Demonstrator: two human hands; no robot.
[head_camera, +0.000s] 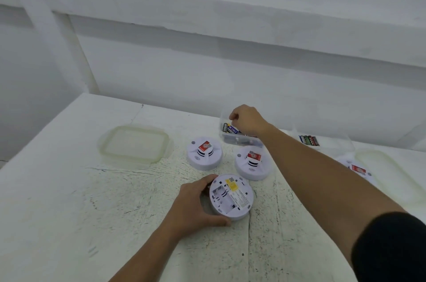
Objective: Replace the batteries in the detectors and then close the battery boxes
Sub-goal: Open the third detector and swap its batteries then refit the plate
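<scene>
A white round detector (231,196) lies back-up on the table with its battery bay open and empty. My left hand (198,205) grips its left rim. My right hand (247,120) reaches into a clear box of batteries (239,139) at the back, fingers curled; what they hold is hidden. Two more detectors stand face-up: one (204,153) left of the box, one (252,163) just in front of it.
A translucent lid (134,143) lies at the left of the table. A second clear box with dark batteries (309,140) stands at the right, with another lid (389,173) beside it. My right forearm partly hides a further detector (358,170).
</scene>
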